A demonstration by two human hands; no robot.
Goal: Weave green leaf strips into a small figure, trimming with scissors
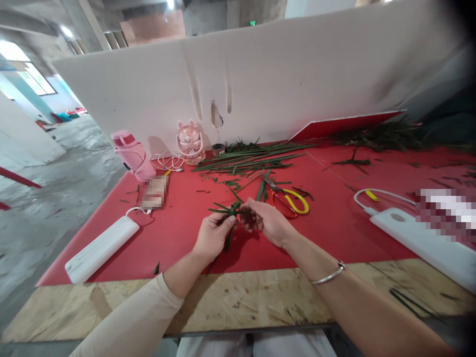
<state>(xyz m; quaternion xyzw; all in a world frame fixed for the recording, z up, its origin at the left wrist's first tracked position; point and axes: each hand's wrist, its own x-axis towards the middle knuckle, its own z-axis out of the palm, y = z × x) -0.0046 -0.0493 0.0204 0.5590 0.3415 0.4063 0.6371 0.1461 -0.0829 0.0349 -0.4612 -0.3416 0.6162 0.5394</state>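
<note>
A small knotted piece of woven green leaf strips [235,208], with loose ends sticking out on several sides, is held above the red table cover. My left hand [214,232] pinches it from the left between thumb and fingers. From the right, my right hand [268,220] has its fingers curled at a strip end; its fingertips are partly hidden. Just beyond my right hand lie scissors [286,198] with one yellow and one orange handle, their blades pointing away to the left. A flat green leaf strip [263,187] lies beside the blades.
Long green leaf strips [245,161] lie in a bundle at the back, with scraps around. A pink bottle [132,156], a clear pink jug [190,144] and a white power bank [102,250] stand or lie left. Another white power bank [420,238] lies right. A white panel [260,84] rises behind.
</note>
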